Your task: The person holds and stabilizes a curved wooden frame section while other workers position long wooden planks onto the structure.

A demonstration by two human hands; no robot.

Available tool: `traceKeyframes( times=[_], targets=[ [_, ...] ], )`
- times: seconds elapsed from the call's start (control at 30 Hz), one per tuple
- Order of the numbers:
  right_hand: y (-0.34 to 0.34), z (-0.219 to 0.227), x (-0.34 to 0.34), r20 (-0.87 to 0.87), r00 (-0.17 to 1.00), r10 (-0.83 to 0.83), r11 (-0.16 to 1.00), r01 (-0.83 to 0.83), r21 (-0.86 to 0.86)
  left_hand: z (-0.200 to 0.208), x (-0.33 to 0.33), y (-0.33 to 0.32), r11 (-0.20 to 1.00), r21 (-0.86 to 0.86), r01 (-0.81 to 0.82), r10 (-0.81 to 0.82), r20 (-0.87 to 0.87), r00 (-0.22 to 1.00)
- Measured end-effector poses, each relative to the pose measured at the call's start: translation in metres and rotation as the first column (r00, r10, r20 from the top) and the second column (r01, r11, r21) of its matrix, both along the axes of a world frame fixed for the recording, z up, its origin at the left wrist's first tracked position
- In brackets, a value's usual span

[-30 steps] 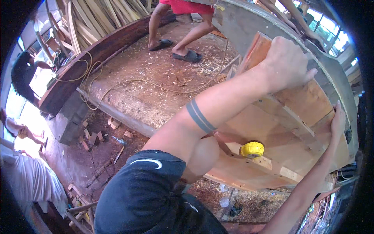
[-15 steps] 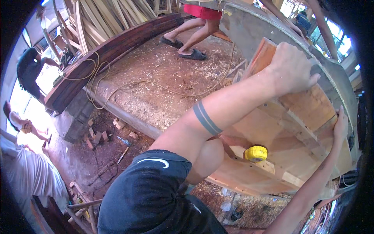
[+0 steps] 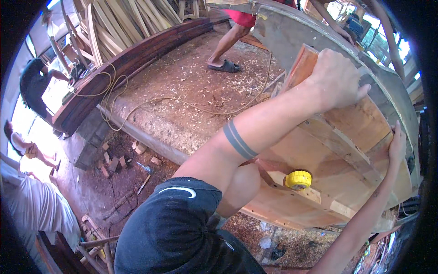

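My left hand (image 3: 336, 80) is closed in a fist at the upper edge of a curved wooden panel (image 3: 360, 125), its thumb pointing right. What lies under the curled fingers is hidden. Two dark bands ring that forearm. Against the panel's right edge rests my right hand (image 3: 398, 148), fingers stretched upward beside a grey curved hull wall (image 3: 388, 84). An upright reddish board (image 3: 301, 64) stands just behind my left wrist. Lower on the panel, between its wooden ribs, sits a round yellow object (image 3: 298, 180), perhaps a tape measure. Neither hand touches it.
A person in red shorts (image 3: 239, 18) stands beyond the hull. A tan cord (image 3: 182, 106) snakes over the shavings-covered floor (image 3: 169, 77). Long dark timbers (image 3: 132, 68) and stacked planks (image 3: 118, 27) lie behind. Wood blocks (image 3: 114, 163) are scattered at left; other people (image 3: 34, 86) are there.
The person in red shorts has moved right; one leg has gone out of sight. Both my hands keep about the same place. My view has shifted slightly.
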State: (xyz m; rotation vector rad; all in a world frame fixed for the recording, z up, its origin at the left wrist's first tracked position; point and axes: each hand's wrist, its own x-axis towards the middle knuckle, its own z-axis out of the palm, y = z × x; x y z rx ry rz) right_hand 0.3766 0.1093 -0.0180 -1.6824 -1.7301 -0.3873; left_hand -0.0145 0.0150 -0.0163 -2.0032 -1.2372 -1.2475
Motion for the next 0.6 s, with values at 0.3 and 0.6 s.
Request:
traceKeyframes(
  times=[0.3, 0.6],
  targets=[
    [-0.001, -0.002, -0.002, 0.123, 0.992, 0.003, 0.997, -0.013, 0.076, 0.001, 0.000, -0.002, 1.000, -0.023, 0.000, 0.000, 0.004, 1.000],
    [-0.008, 0.000, -0.016, 0.000, 0.999, -0.034, 0.998, 0.034, 0.049, 0.003, -0.001, -0.003, 1.000, -0.021, -0.014, 0.014, -0.002, 1.000]
  ],
)
